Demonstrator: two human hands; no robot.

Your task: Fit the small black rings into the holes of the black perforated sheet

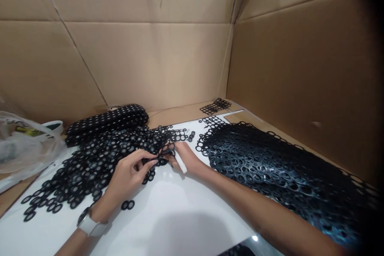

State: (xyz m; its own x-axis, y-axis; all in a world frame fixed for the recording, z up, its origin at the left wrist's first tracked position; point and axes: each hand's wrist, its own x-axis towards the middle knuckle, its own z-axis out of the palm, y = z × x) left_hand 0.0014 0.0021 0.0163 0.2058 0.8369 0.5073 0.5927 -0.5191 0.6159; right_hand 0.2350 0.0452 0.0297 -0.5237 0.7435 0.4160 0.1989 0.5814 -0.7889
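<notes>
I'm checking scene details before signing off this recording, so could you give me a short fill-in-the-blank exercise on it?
1. Strapped on the wrist of the left hand is a ____.
2. The right hand holds a slim object that is ____ in colour.
3. The loose rings are ____ in colour.
4. The tall brown walls look to be made of ____.

Missing words: watch; white; black; cardboard.

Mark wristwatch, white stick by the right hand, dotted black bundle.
Wristwatch (90,225): head view, on the pale strap.
White stick (181,163): head view, mid-shaft.
Dotted black bundle (108,123): head view, on its dotted surface.
</notes>
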